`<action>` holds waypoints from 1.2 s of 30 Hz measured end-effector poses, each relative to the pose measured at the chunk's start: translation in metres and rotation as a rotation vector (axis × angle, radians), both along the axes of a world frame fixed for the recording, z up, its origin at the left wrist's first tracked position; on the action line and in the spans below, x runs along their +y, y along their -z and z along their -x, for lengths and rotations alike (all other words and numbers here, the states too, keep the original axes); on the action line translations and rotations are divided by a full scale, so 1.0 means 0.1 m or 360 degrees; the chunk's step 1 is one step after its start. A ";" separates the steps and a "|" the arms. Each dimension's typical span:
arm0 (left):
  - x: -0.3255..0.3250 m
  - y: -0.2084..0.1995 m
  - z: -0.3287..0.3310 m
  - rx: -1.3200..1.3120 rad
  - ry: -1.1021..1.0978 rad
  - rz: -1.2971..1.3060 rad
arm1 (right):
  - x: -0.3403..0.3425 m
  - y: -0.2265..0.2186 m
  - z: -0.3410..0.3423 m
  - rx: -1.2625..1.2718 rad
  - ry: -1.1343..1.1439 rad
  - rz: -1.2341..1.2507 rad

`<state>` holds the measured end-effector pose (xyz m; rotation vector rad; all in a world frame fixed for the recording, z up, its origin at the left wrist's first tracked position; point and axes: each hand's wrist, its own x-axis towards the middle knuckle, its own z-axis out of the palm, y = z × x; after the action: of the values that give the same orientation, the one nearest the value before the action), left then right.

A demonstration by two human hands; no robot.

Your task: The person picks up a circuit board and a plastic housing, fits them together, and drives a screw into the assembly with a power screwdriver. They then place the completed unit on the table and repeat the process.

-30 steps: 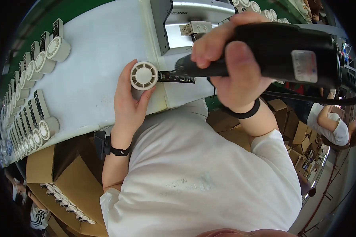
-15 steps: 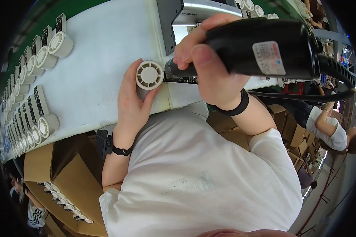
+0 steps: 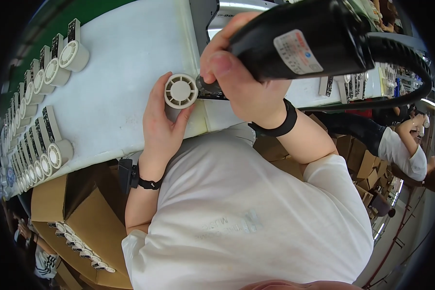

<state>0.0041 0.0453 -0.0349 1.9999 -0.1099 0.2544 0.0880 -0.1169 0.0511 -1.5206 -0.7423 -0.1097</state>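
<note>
My left hand (image 3: 162, 118) is wrapped round a white round vented housing (image 3: 181, 91), thumb and fingers on its rim, at the front of the bench. A dark circuit board (image 3: 215, 95) stretches to the right from behind the housing, partly covered. My right hand (image 3: 249, 92) grips a black electric screwdriver (image 3: 256, 50) by its front part. Its nose is close to the housing's right side, over the board; whether the bit touches a screw is hidden. A thick black cable (image 3: 401, 99) curves back from the tool's rear.
On the left of the white bench top (image 3: 116, 72), similar housings with boards (image 3: 57, 72) stand in two rows. A grey metal machine (image 3: 205, 21) is beyond my hands. Below left, an open cardboard box (image 3: 48, 203) holds more housings. Another person (image 3: 401, 150) is at the right.
My right hand and the electric screwdriver have shifted left and tilted, rear end higher, with the cable following. The housing and my left hand have moved only very slightly left.
</note>
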 end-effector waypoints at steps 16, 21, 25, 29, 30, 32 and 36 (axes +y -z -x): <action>-0.06 0.07 0.03 -0.0077 -0.0068 -0.0042 | -0.24 -0.57 -0.12 0.0156 0.0801 -0.0604; -0.06 0.06 0.02 -0.0058 -0.0029 -0.0012 | -0.37 -0.09 -0.66 -0.0379 0.0015 -0.0877; -0.05 0.08 0.03 -0.0041 -0.0037 0.0011 | -0.28 -0.38 -0.25 0.0024 0.0306 -0.0693; -0.05 0.05 0.02 -0.0070 -0.0021 0.0007 | -0.62 -0.34 -0.11 0.0305 0.0299 -0.0474; -0.04 0.05 0.01 -0.0084 -0.0011 -0.0002 | -0.67 -0.31 -0.11 0.0294 0.0124 -0.0489; -0.04 0.07 0.01 -0.0096 -0.0020 -0.0011 | -0.54 -0.32 0.03 0.0282 0.0082 -0.0437; -0.03 0.09 0.01 -0.0133 -0.0017 -0.0024 | -0.29 -0.31 0.24 0.0250 0.0021 -0.0282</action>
<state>0.0033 0.0424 -0.0436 2.0056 -0.1549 0.3451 0.0640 -0.1461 0.0821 -1.3483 -0.5818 -0.0635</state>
